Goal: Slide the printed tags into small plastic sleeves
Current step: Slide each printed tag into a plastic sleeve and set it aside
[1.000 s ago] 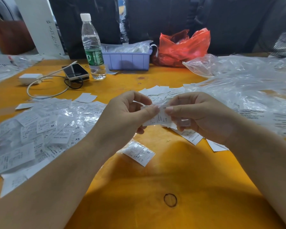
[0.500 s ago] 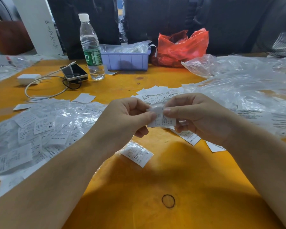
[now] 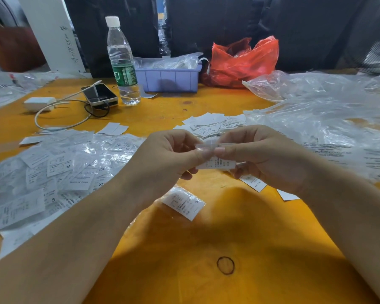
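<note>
Left hand (image 3: 167, 156): pinching the left end of a small clear sleeve (image 3: 206, 144) between thumb and forefinger, other fingers curling under.
Right hand (image 3: 257, 156): pinching the same sleeve from the right, thumb tip meeting the left thumb, remaining fingers folding beneath.
Tag (image 3: 216, 164): sitting partly inside the sleeve, printed lower edge showing below the thumbs; held above the table, just in front of the loose pile.
Loose tags (image 3: 211, 125): lying in a heap beyond the hands, near the table's middle.
Finished pile (image 3: 53, 170): spreading over the left side, sleeved tags marked M, S and XS overlapping.
Single sleeved tag (image 3: 183, 202): lying alone below the left hand, marked S.
Clear bags (image 3: 329, 119): crumpling across the right side.
Table (image 3: 206, 249): glowing orange, carrying a dark rubber band (image 3: 225, 265) near the front edge.
Far side: water bottle (image 3: 122, 62) standing beside a phone (image 3: 100, 94) with a white cable; lilac tray (image 3: 169, 77) and red bag (image 3: 244, 60) sitting behind.
</note>
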